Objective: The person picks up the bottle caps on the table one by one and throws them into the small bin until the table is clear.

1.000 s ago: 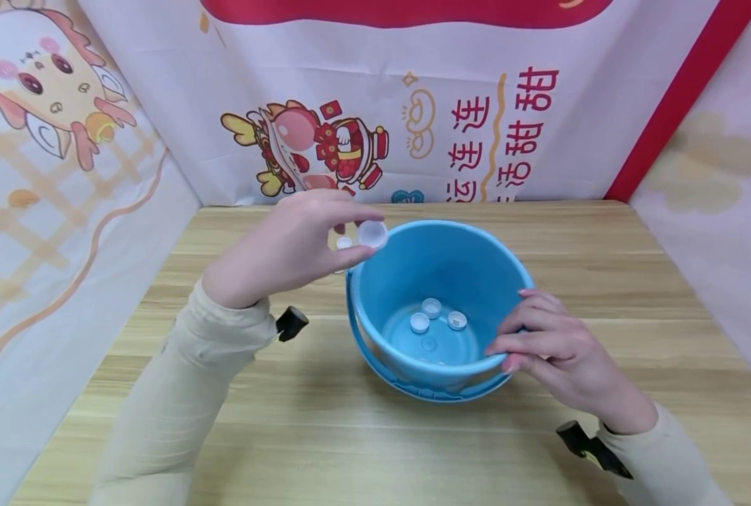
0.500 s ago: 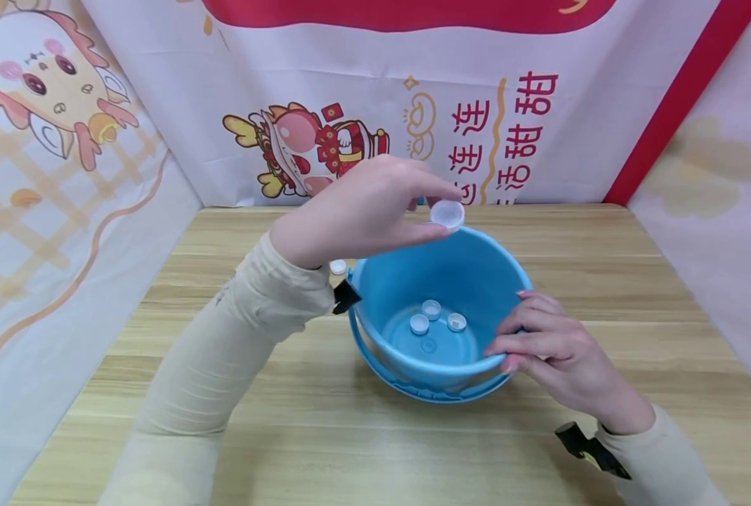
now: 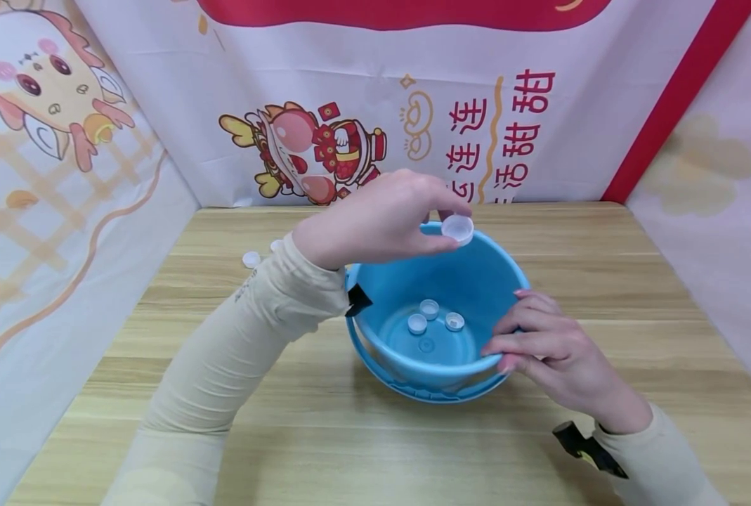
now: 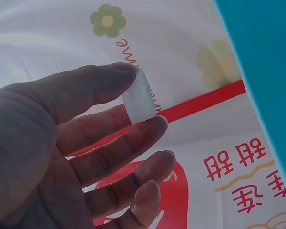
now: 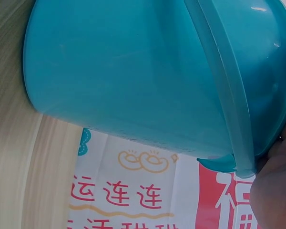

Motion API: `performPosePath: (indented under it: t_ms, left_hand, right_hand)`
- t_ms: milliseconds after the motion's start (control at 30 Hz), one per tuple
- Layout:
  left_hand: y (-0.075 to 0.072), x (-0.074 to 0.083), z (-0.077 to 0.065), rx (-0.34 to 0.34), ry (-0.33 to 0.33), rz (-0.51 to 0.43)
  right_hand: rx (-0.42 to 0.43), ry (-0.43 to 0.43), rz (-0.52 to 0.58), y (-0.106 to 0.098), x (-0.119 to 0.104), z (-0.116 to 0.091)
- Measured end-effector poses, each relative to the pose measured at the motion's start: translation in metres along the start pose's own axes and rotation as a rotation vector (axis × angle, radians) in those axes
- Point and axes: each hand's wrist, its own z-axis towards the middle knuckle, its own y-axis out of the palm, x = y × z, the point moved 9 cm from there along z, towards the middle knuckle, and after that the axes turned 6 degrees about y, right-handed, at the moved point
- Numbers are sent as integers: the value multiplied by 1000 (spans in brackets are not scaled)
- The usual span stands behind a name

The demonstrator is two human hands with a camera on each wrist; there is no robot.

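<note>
Nearest first. Our right hand [image 3: 549, 341] grips the near-right rim of the blue bucket [image 3: 470, 281], fingers over the edge; that hold matches the last second, no slip we can see. The bucket is in the same place on the table [image 3: 350, 450], handle [image 3: 432, 395] hanging at the near side. The right wrist view shows its outer wall and rim, with only part of the hand at the edge.

Inside: three white caps [image 3: 417, 323] on the bucket floor, same count and layout as a second ago. So nothing has been added in that span.

Main change: our left hand [image 3: 381, 219]. It was left of the bucket; it has swung right and now sits above the mouth, a touch lower than half a second ago. Grip is narrow: a white cap [image 3: 458, 230] pinched between thumb and fingertips, other fingers loosely bent. Left wrist view has the cap edge-on, apart from the bucket wall. Our read: carry is basically done, release isn't. Cap overlaps the far rim in the head view, so we can't tell exactly how centred it is.

Farther left on the table: two more loose caps [image 3: 251, 260], uncovered as the arm moved; one partly behind the sleeve [image 3: 223, 365]. Others may be hidden there. Printed backdrop [image 3: 324, 63] behind, no change.
</note>
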Motion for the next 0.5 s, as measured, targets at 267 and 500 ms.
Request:
performPosePath:
  t_ms: [267,500]
  left_hand:
    - [0,3,4,6,22,-3]
    - [2,2,5,-1,13,-7]
  right_hand:
    - [-5,19,-3,0,2,-1]
    - [-2,12,2,0,2,-1]
